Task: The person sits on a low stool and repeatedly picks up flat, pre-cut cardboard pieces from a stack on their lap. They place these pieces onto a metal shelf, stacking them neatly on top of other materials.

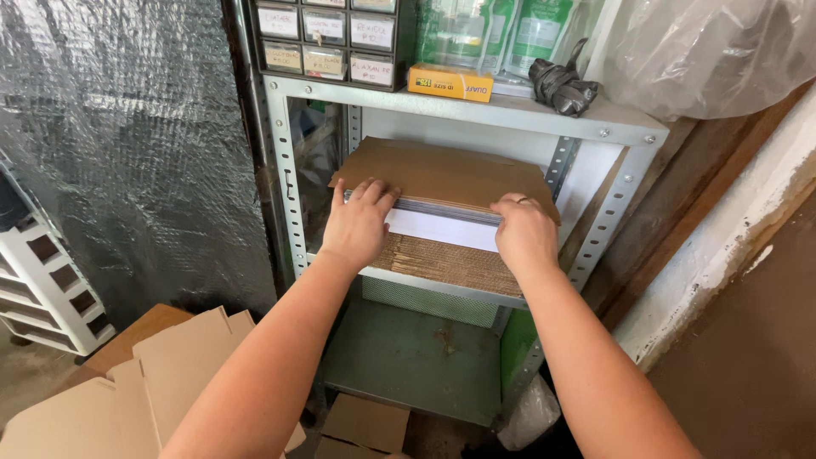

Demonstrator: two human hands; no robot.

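At the far left stands a white plastic rack (51, 289), and flat cardboard blanks (153, 382) lie low on the floor. On the middle level of the grey metal shelf (463, 110), the left hand (357, 225) rests with fingers spread flat on the front edge of a stack of white sheets (442, 228) capped by a brown cardboard sheet (442, 174). The stack sits on corrugated cardboard (450, 263). The right hand (525, 234) curls over the stack's right front edge, gripping it. Above sits a yellow box (450, 82) beside a dark crumpled bag (561, 85).
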